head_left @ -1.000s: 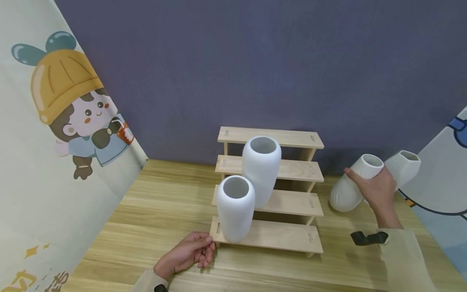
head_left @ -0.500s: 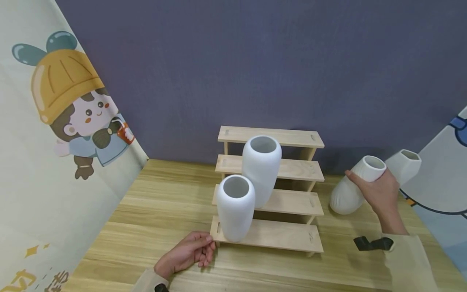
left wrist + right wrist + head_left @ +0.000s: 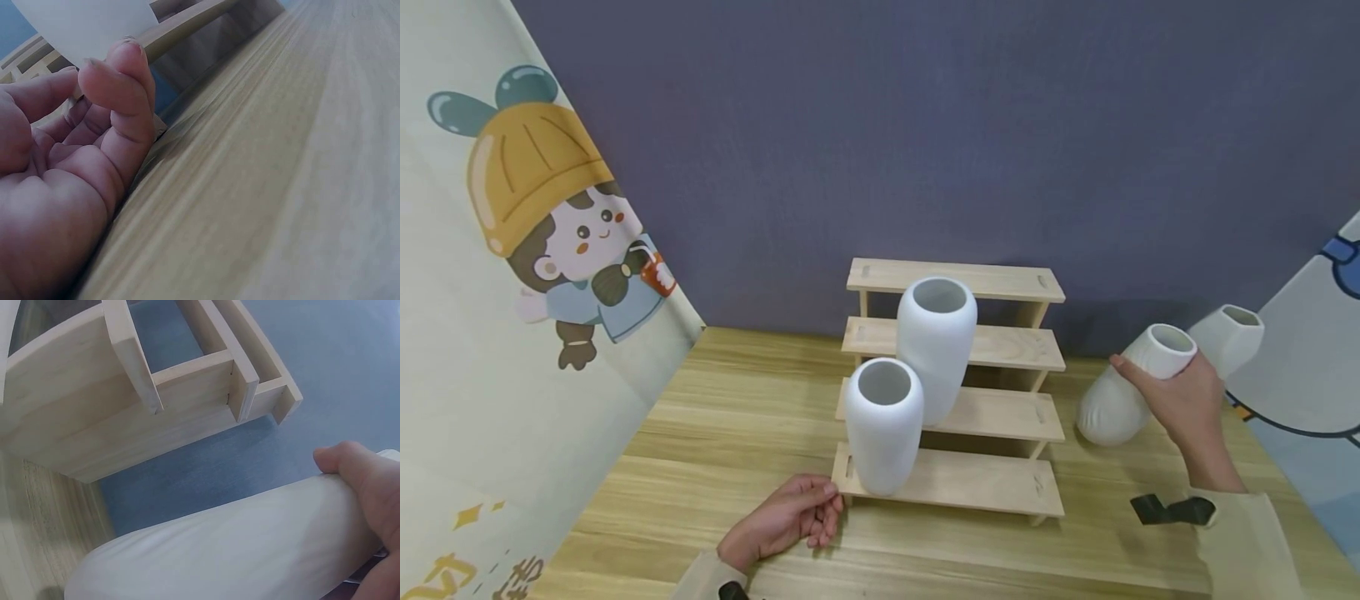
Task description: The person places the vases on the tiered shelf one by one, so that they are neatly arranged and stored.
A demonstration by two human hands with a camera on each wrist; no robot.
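In the head view, a four-step wooden display shelf bears two smooth white vases. The front vase stands upright on the lowest step, and the taller vase is on the step behind it. At the lowest step's left corner, my left hand pinches the board between thumb and fingers, its other fingers curled below. To the right of the shelf, my right hand grips a white ribbed vase near its mouth. That vase leans, its base toward the shelf; the right wrist view shows its pleated side up close.
Another white vase with an angular mouth stands behind the right hand, partly hidden by it. A dark blue backdrop rises behind the wooden tabletop. Printed cloth panels flank both sides.
My right hand has shifted slightly right and toward me, with the ribbed vase tilting along with it. The left hand, the shelf and the two vases on it keep their places.
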